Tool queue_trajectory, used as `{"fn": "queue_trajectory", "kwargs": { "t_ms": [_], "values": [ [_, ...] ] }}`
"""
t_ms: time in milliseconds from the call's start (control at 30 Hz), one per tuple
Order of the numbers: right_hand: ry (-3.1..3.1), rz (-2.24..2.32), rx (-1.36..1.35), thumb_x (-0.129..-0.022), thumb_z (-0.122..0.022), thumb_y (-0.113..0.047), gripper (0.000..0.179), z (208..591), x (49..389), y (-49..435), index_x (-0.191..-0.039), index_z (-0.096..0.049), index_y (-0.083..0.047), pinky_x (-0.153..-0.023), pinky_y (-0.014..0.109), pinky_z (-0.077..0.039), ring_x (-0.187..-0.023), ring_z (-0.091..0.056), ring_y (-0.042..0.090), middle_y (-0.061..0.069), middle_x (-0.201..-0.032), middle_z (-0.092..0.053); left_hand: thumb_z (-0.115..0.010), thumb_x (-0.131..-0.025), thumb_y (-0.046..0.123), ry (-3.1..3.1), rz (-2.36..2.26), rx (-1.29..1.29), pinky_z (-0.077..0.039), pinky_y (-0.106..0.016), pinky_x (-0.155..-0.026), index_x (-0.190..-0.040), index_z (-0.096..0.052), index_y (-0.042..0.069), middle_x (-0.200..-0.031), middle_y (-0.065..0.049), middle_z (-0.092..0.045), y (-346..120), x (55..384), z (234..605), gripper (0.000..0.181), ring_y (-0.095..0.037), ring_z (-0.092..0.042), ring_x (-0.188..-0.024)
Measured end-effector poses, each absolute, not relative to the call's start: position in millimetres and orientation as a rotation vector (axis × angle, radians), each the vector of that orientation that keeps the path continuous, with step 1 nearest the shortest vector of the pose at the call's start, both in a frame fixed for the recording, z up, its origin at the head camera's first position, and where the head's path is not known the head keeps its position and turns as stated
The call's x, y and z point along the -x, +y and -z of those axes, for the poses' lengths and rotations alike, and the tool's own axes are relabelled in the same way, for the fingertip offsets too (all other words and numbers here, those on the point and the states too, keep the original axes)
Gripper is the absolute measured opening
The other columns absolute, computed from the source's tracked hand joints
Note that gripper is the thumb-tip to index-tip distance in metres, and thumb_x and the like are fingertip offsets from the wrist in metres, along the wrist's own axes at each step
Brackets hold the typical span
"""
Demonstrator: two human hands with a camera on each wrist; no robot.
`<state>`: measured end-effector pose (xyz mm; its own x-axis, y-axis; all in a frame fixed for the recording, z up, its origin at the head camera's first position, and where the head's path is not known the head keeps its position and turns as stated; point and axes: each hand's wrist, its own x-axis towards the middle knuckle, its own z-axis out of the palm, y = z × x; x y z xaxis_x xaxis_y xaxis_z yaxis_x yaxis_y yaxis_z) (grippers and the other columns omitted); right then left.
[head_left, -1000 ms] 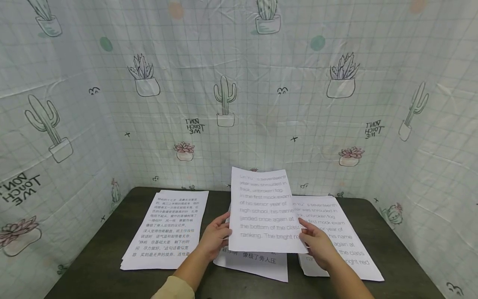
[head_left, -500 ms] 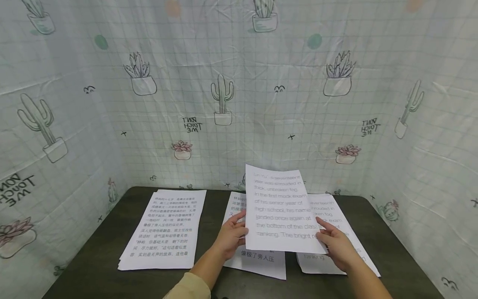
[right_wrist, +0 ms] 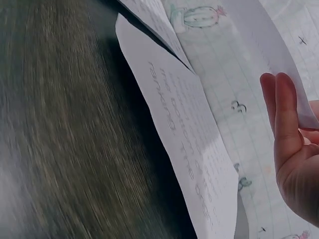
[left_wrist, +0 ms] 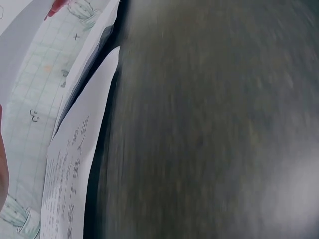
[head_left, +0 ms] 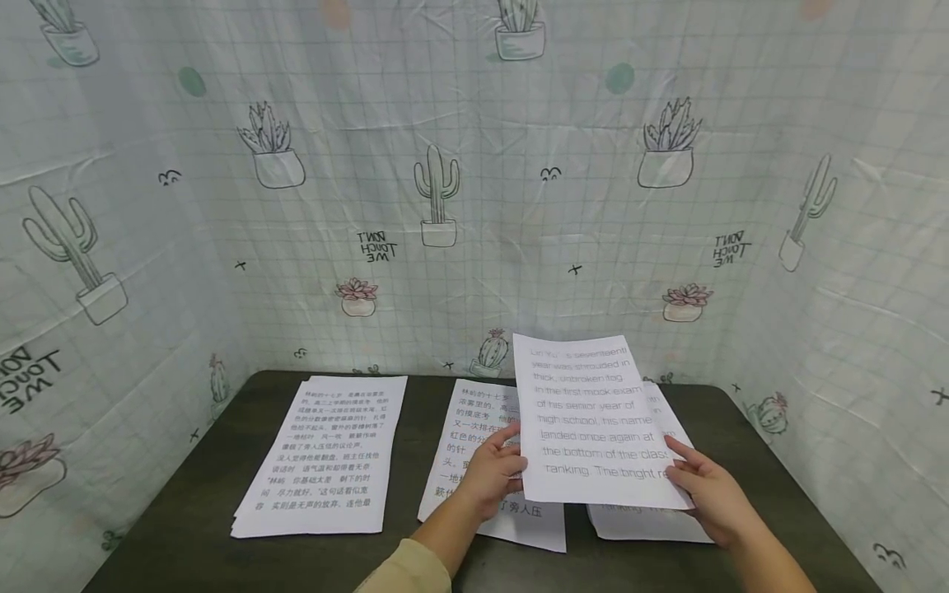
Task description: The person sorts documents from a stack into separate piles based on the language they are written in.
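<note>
Both hands hold up a sheet of paper (head_left: 586,420) printed with large English text, tilted toward the head camera. My left hand (head_left: 489,471) pinches its left edge, and my right hand (head_left: 708,487) pinches the lower right edge between thumb and fingers. In the right wrist view, the right hand (right_wrist: 294,144) has two fingers behind the raised sheet (right_wrist: 264,40). Below it lies a right stack of English-text paper (head_left: 638,527), mostly covered in the head view. The middle stack, with Chinese text (head_left: 467,428), is partly hidden by the left hand and the raised sheet.
A third stack of Chinese-text paper (head_left: 319,453) lies on the left of the dark table (head_left: 193,494), its sheets slightly uneven. A cactus-patterned cloth (head_left: 482,272) hangs around the table's back and sides.
Both hands have carried the English sheet to the right, from over the middle stack to over the right stack. More of the middle stack now shows.
</note>
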<state>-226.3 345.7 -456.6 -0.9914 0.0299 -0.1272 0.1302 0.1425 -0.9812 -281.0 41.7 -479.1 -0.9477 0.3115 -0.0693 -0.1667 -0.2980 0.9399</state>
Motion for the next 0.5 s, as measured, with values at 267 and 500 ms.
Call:
{"fn": "queue_trajectory", "kwargs": {
  "t_ms": [267,500],
  "values": [
    [2.361,1.937,-0.181,-0.102,-0.042,-0.007,0.064,457,221,365,-0.153,-0.007,0.009,-0.072,0.028,-0.059,-0.087,-0.065,0.004,-0.009,-0.099,-0.059,-0.054,-0.080,-0.008,1.644,-2.295,-0.170,-0.049,-0.018,-0.055,-0.146,-0.043,0.005,-0.120,-0.016,-0.068,58,278,479,0.069,-0.009,-0.066,-0.076],
    [2.309,2.000,-0.147,-0.103,-0.045,-0.011,0.057,459,219,386,-0.155,-0.022,-0.008,-0.072,0.029,-0.059,-0.088,-0.067,0.004,-0.019,-0.097,-0.065,-0.055,-0.081,-0.007,1.656,-2.246,-0.222,-0.051,-0.020,-0.059,-0.146,-0.042,0.004,-0.117,-0.014,-0.070,73,276,475,0.068,-0.010,-0.068,-0.081]
  ]
}}
